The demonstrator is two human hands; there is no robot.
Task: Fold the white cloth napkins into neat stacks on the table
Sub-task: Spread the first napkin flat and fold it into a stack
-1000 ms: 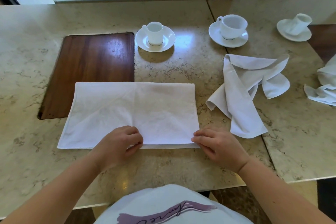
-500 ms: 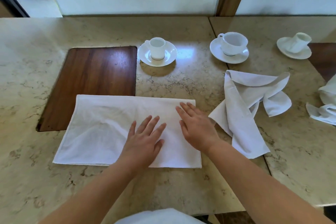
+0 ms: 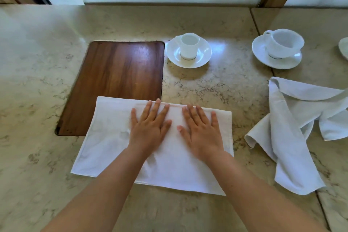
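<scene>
Both palms flat on a soft napkin, gripping nothing.
Your half-folded white cloth napkin (image 3: 113,149) lies on the beige marble table (image 3: 37,62), its far corner over the dark wooden inlay (image 3: 116,81). It looks light and limp, so pinch its corners. Left hand (image 3: 148,128) and right hand (image 3: 202,132) press it, fingers straight.
</scene>
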